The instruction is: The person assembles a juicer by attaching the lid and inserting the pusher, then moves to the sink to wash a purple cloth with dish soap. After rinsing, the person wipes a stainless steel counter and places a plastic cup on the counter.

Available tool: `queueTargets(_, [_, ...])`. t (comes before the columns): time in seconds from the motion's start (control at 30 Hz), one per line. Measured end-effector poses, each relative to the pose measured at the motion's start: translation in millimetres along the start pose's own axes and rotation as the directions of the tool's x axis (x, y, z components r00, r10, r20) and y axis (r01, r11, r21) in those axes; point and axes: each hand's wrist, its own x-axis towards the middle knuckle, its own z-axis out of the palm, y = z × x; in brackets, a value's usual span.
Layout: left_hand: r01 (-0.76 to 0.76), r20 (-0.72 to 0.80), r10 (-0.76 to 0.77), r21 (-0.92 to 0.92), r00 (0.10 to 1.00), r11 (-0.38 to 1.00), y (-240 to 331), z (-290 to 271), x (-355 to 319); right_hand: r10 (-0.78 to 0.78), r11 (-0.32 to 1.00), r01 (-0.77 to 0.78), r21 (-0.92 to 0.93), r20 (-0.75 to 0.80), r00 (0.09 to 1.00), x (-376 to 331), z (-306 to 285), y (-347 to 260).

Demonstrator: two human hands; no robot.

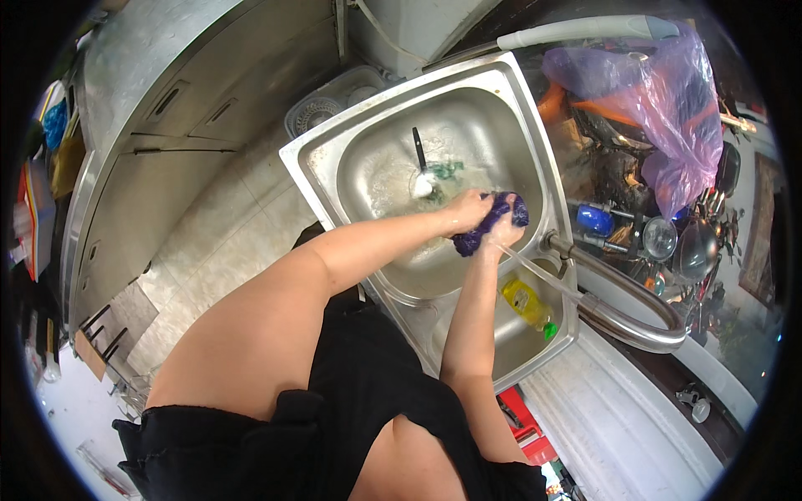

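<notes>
Purple cloth is bunched in both curled hands near a yellow bottle (label unreadably small)

A dark purple fabric cloth, soft and crumpled into an uneven bundle, is gripped between the left hand and the right hand, its folds bulging around them, over the larger, rounded stainless-steel sink basin.

bottle in near basin | cloth over far basin | cabinets left of sink | bag right
</notes>
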Motion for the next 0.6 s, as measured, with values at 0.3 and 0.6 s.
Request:
queueTargets(0.3, [-0.546, 0.264, 0.488, 0.231, 0.832, 0.805, -2.5, -10.4, -28.4, 0.359, 0.932, -0.362, -0.015, 0.167, 0.918, 64.3, -53.1, -4.8])
queueTargets(0.6, [-0.19, -0.371, 0.268, 0.231, 0.889, 0.954, -45.7, -37.4, -12.5, -0.15, 0.848, 0.371, -0.38, 0.498, 0.854, 29.9, -77.8, -112.8])
